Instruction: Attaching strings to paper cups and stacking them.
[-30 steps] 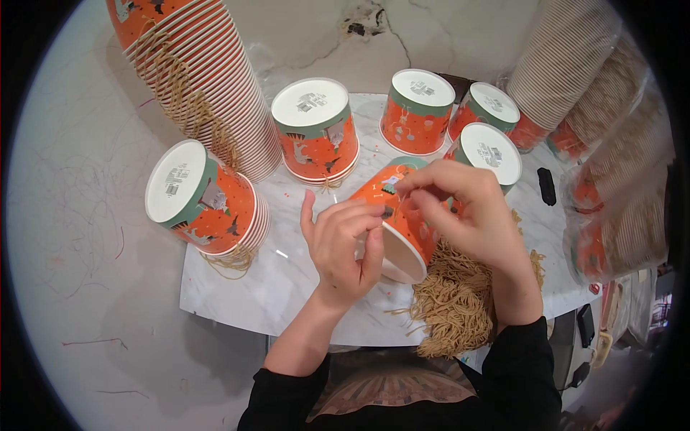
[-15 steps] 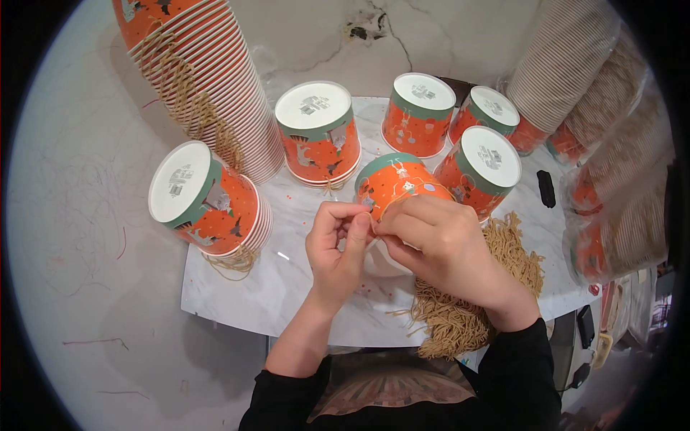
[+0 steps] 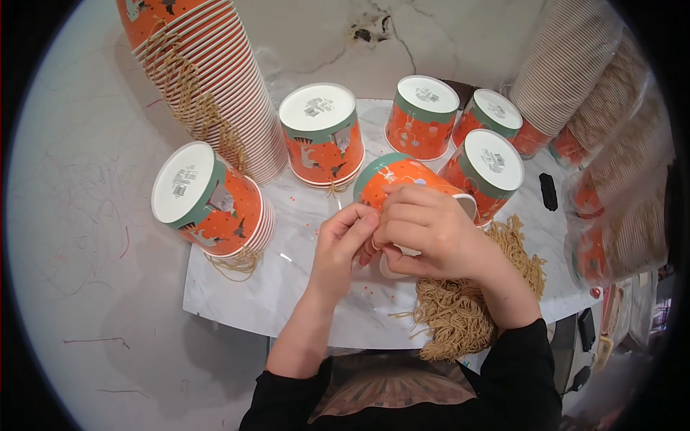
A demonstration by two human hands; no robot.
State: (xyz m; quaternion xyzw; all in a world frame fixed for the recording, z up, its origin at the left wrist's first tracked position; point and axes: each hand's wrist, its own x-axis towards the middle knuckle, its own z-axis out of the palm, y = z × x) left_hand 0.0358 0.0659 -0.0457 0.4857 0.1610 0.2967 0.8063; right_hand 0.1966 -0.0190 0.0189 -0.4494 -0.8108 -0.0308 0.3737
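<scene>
An orange paper bucket (image 3: 410,176) with a green band lies tipped on the table, its white rim toward me. My left hand (image 3: 341,244) is at its near side, thumb and forefinger pinched together. Against those fingertips my right hand (image 3: 428,230) is closed, its bent fingers covering part of the bucket. Whatever thin thing the fingertips pinch is hidden between them. Beside my right wrist lies a heap of tan cord strands (image 3: 460,309).
Several upturned orange buckets (image 3: 320,108) stand around the far side, one bucket stack (image 3: 208,201) with cord at its rim. A tall nested stack (image 3: 215,79) rises at left. Bagged stacks (image 3: 568,65) line the right. A black object (image 3: 548,192) lies near them.
My right hand has curled its fingers down against the left fingertips. My left hand has shifted slightly right. More of the tipped bucket's white rim shows beside my right hand.
</scene>
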